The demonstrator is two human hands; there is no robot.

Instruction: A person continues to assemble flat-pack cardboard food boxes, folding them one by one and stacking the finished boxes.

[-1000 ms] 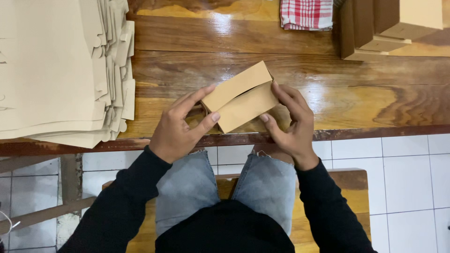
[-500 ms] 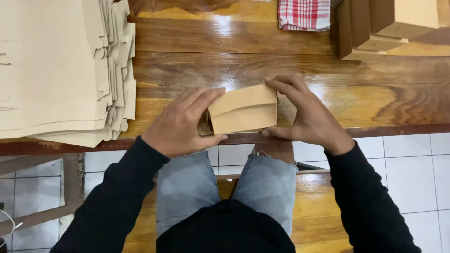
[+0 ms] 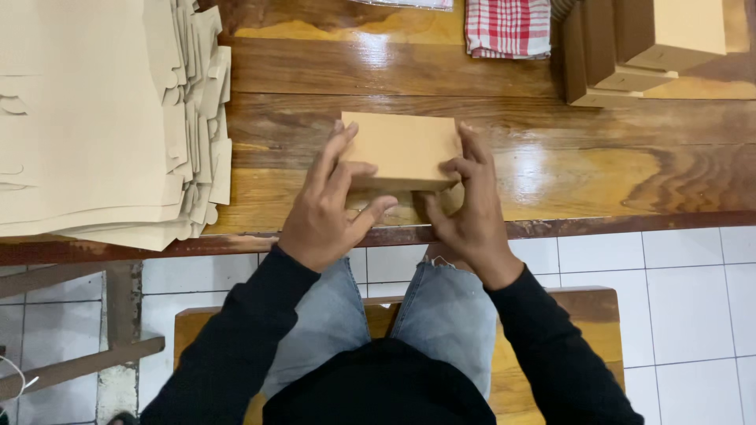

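Note:
A small tan cardboard box sits folded on the glossy wooden table, near its front edge. My left hand grips the box's left side, fingers along its edge and thumb under the front. My right hand holds the right side the same way. The box's top face is flat and closed; its underside is hidden.
A thick stack of flat tan cardboard blanks lies at the left. Several finished brown boxes stand at the back right, beside a red-and-white checked cloth. I sit on a wooden bench over a white tiled floor.
The box went from a tilted, half-open piece held up in the air to a closed box set flat on the table. Both hands moved forward with it.

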